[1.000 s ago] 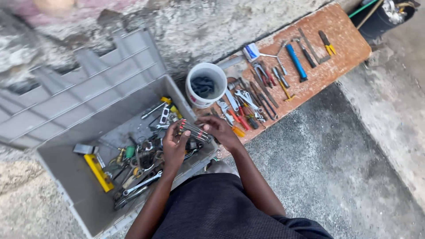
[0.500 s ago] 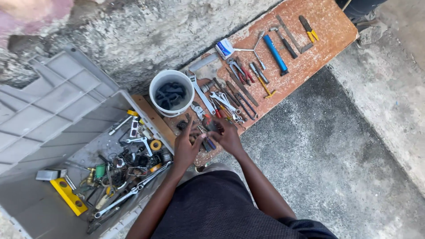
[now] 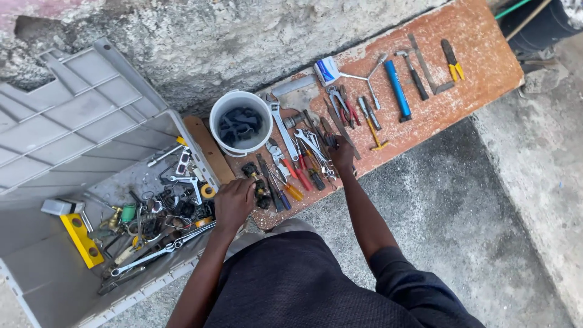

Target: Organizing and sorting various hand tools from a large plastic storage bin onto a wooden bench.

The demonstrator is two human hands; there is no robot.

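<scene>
Down by the person's lap, the left hand [image 3: 234, 203] rests knuckles up on the near edge of the reddish wooden board [image 3: 480, 73], fingers curled beside a small black fitting [image 3: 262, 197]; whether it grips anything I cannot tell. Further along, the right hand [image 3: 343, 155] reaches into the row of pliers and spanners [image 3: 310, 152], fingers bent down onto them, any grip hidden. Left of the board sits the open grey plastic toolbox [image 3: 36, 285], cluttered with tools and a yellow level [image 3: 79, 239]. Beyond stands a white bucket [image 3: 241, 123], then a blue-handled tool [image 3: 398, 90] against the rough wall.
</scene>
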